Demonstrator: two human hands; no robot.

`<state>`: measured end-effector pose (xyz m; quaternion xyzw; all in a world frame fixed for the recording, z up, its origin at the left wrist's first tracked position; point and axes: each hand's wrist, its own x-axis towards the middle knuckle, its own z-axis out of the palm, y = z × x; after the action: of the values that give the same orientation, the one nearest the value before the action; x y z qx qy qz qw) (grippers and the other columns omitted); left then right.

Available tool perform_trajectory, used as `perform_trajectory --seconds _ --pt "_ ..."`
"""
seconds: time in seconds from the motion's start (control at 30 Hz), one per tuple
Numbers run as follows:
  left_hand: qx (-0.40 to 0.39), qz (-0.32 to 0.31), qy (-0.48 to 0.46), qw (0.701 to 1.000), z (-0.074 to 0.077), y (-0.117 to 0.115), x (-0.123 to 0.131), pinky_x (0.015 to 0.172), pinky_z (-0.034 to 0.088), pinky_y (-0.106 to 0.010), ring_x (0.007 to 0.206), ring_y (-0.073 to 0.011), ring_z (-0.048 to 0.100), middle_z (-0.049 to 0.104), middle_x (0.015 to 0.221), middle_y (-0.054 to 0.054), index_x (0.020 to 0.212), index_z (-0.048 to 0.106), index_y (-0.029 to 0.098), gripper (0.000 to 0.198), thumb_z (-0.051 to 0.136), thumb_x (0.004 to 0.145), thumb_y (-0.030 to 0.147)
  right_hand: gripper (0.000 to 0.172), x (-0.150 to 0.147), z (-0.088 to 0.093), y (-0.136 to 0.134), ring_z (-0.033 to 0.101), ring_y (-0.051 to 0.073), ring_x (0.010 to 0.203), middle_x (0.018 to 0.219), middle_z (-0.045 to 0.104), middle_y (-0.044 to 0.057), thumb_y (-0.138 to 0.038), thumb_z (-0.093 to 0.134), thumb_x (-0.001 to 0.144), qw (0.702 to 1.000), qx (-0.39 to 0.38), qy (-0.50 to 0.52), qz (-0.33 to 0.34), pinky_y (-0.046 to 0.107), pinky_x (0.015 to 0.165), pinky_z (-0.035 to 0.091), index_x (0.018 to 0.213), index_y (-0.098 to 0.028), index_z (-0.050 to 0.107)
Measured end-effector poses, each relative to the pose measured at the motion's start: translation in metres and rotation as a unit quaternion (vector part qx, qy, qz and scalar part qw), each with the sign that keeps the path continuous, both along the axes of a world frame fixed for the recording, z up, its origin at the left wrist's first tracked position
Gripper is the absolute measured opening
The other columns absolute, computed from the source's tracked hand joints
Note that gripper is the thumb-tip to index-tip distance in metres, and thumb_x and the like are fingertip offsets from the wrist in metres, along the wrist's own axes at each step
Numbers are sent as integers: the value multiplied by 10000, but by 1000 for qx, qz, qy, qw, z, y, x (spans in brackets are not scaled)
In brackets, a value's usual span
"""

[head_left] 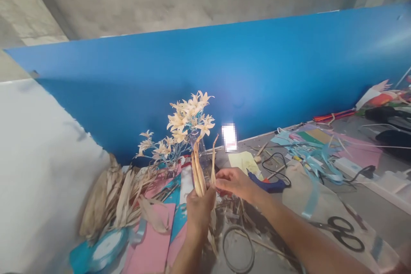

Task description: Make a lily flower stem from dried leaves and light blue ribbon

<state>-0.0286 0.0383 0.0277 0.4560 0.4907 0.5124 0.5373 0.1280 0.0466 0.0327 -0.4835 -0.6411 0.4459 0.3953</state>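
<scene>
My left hand (199, 207) is closed around several dried husk strips (198, 171), which stick up above the fist. Close against it on the right, my right hand (234, 182) has its fingertips at a narrow, upright husk strip (213, 162), thumb and finger bent together on its edge. Behind the hands, cream-coloured flowers (189, 115) stand in a clear bottle (201, 147). More pale flowers (163, 147) lean to their left. A heap of dried husks (118, 199) lies at the left.
Pink sheets (152, 239) and a blue ribbon roll (109, 246) lie at front left. A wire ring (238, 248) is near the front. To the right are a blue glue gun (269, 183), black scissors (345, 233), tangled ribbon (326, 165) and a white power strip (369, 180).
</scene>
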Motion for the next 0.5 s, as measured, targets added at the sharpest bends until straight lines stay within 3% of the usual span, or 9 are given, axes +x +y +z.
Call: perform_trajectory --seconds 0.1,0.2,0.37,0.5 --pt "8 -16 47 999 -17 5 4 475 337 -212 495 -102 446 535 531 25 659 650 135 339 780 644 448 334 -8 -12 -4 489 102 511 584 543 -23 -473 682 785 993 1 94 -65 207 471 342 703 -160 599" --pt "-21 -31 6 999 -26 6 6 476 361 -212 502 -109 480 564 555 13 674 651 143 308 780 640 420 322 -12 -27 -4 422 95 477 515 496 -33 -418 619 822 990 -13 105 -88 221 463 304 622 -169 574" --pt "-96 -20 -134 986 -25 5 11 393 335 -207 405 -100 452 516 495 51 685 564 181 332 803 597 393 395 -11 -39 -4 424 99 473 488 493 -24 -460 600 816 980 -23 150 -130 231 480 313 548 -178 532" --pt "-93 -19 -155 983 -23 6 13 422 381 -213 430 -103 485 541 523 40 695 543 173 365 810 594 401 444 -15 -42 -4 439 111 458 483 502 -14 -559 561 809 971 -43 175 -160 236 468 348 575 -181 543"
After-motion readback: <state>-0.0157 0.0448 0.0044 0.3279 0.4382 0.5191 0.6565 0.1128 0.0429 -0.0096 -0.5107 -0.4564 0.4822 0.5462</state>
